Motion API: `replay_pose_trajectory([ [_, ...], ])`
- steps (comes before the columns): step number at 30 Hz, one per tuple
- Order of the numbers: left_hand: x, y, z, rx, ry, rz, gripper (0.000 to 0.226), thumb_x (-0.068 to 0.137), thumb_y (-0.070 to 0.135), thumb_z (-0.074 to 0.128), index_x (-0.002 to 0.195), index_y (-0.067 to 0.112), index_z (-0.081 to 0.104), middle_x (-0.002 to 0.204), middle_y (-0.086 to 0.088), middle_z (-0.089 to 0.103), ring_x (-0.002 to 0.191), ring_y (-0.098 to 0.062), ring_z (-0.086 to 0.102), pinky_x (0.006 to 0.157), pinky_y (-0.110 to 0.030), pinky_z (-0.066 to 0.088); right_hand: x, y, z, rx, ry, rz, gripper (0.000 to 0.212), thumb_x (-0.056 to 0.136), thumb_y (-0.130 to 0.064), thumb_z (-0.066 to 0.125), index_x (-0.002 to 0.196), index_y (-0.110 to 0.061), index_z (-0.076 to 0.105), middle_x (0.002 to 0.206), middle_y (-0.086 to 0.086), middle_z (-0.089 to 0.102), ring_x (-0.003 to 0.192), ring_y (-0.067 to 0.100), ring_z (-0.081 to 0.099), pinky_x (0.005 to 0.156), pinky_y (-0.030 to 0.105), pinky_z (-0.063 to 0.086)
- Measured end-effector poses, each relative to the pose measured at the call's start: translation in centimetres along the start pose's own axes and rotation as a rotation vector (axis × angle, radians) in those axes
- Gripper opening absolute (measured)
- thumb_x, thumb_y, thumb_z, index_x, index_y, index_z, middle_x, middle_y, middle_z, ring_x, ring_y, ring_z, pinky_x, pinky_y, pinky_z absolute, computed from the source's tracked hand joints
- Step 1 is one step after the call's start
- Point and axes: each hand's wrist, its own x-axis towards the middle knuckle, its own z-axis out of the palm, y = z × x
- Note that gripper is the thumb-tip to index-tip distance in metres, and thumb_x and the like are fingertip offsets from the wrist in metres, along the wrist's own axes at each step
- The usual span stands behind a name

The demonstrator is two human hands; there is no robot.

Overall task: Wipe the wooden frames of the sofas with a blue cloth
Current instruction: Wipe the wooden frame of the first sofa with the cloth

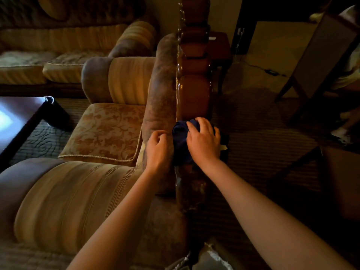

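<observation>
A glossy brown wooden frame (193, 94) runs along the top of the sofa back, from the lower centre up to the top of the view. A dark blue cloth (180, 141) lies bunched on this frame. My right hand (203, 140) rests on top of the cloth with its fingers curled over it, pressing it onto the wood. My left hand (157, 149) sits just left of the cloth on the padded upholstered back (159, 98), fingers loosely curled and holding nothing.
The sofa's gold patterned seat cushion (103, 131) and striped armrest (68, 201) lie to the left. A dark coffee table (21, 117) stands at the far left. A second sofa (64, 45) fills the upper left. A chair (319, 61) and a person's legs (344, 123) are at the right.
</observation>
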Motion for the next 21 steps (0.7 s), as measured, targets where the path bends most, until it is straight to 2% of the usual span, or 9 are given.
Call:
replay_pose_trajectory([
  [2,-0.3,0.5,0.1,-0.008,-0.035,0.017,0.019,0.098,0.009,0.043,0.113,0.006,0.055,0.081,0.004,0.056,0.059,0.009,0.057,0.051,-0.006,0.042,1.1,0.1,-0.1,0.086,0.035,0.015,0.041,0.088,-0.016,0.06,0.128,-0.023,0.058,0.126,0.014,0.051,0.117,0.032,0.049,0.094,0.048,0.043],
  [3,-0.4,0.8,0.2,0.03,-0.065,0.045,0.021,0.097,0.009,0.045,0.115,0.006,0.055,0.087,0.002,0.058,0.065,0.009,0.058,0.055,-0.006,0.045,1.3,0.4,-0.2,0.169,0.08,0.019,0.044,0.086,-0.015,0.064,0.128,-0.021,0.057,0.122,0.014,0.05,0.111,0.03,0.051,0.092,0.043,0.045],
  [5,-0.5,1.0,0.7,0.181,-0.12,0.158,0.028,0.096,0.014,0.052,0.122,0.01,0.057,0.11,-0.004,0.058,0.092,0.001,0.058,0.078,-0.012,0.05,1.2,1.4,-0.9,0.434,0.124,0.081,0.045,0.082,-0.018,0.069,0.126,-0.014,0.057,0.115,0.011,0.048,0.103,0.02,0.049,0.089,0.028,0.042],
  [7,-0.3,0.7,1.7,0.364,-0.165,0.293,0.034,0.094,0.02,0.056,0.128,0.015,0.056,0.124,-0.004,0.05,0.112,-0.01,0.051,0.096,-0.021,0.044,1.3,2.8,-1.7,0.727,0.072,0.205,0.037,0.085,-0.024,0.067,0.12,-0.011,0.059,0.11,0.004,0.048,0.102,0.014,0.049,0.086,0.017,0.037],
  [8,-0.3,0.6,2.2,0.47,-0.19,0.342,0.039,0.093,0.025,0.057,0.131,0.017,0.054,0.13,-0.004,0.047,0.119,-0.013,0.046,0.101,-0.024,0.04,1.4,3.6,-2.1,0.829,0.019,0.269,0.033,0.088,-0.027,0.064,0.118,-0.012,0.06,0.11,0.002,0.051,0.105,0.014,0.052,0.087,0.017,0.038],
  [10,-0.5,0.7,3.6,0.729,-0.228,0.391,0.05,0.093,0.038,0.054,0.139,0.02,0.045,0.143,-0.004,0.039,0.134,-0.02,0.032,0.108,-0.035,0.033,1.5,5.3,-2.6,0.913,-0.079,0.335,0.03,0.093,-0.03,0.056,0.119,-0.014,0.061,0.119,0.003,0.055,0.113,0.017,0.053,0.095,0.025,0.042],
  [14,-1.1,1.4,6.3,1.113,-0.227,0.262,0.067,0.093,0.057,0.035,0.149,0.022,0.024,0.159,-0.003,0.013,0.146,-0.022,0.005,0.112,-0.052,0.02,0.7,7.7,-2.9,0.861,-0.275,0.362,0.044,0.095,-0.036,0.052,0.135,-0.019,0.05,0.139,0.002,0.044,0.127,0.016,0.043,0.102,0.028,0.037],
  [18,-1.6,2.1,7.9,1.256,-0.167,0.212,0.067,0.095,0.055,0.029,0.15,0.018,0.021,0.16,-0.003,0.007,0.147,-0.024,0.0,0.112,-0.056,0.016,-0.6,8.4,-2.9,0.966,-0.418,0.416,0.056,0.093,-0.046,0.049,0.144,-0.024,0.037,0.148,-0.003,0.036,0.135,0.016,0.036,0.109,0.034,0.036],
  [21,-1.7,2.3,8.4,1.262,-0.147,0.157,0.065,0.095,0.054,0.029,0.149,0.019,0.022,0.16,-0.002,0.007,0.147,-0.025,0.0,0.109,-0.059,0.018,-0.6,8.3,-3.5,0.959,-0.412,0.33,0.055,0.095,-0.041,0.049,0.144,-0.023,0.035,0.149,-0.003,0.036,0.136,0.015,0.034,0.11,0.031,0.033],
])
